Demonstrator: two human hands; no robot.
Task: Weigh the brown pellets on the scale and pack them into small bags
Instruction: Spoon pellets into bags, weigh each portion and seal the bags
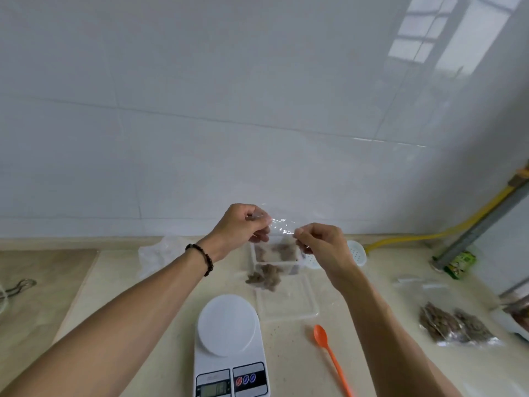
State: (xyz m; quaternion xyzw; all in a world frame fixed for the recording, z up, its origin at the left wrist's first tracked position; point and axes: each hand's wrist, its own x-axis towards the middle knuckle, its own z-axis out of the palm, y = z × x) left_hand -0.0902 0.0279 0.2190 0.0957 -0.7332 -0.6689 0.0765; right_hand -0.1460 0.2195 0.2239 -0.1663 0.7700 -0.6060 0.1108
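Both hands hold a small clear plastic bag (282,224) up in the air above the counter. My left hand (243,224) pinches its left top corner and my right hand (320,242) pinches its right top corner. Brown pellets (264,277) hang in the bag's lower part. Behind it stands a clear tub (276,253) with more brown pellets. A white digital scale (229,342) with a bare round platform sits near the front edge. An orange spoon (329,353) lies to its right.
A clear lid (289,299) lies flat beside the scale. Two filled pellet bags (455,328) and spare clear bags (420,285) lie at the right. A white strainer (356,252), a crumpled plastic bag (160,253), a green packet (461,265) and a yellow hose (458,224) line the back.
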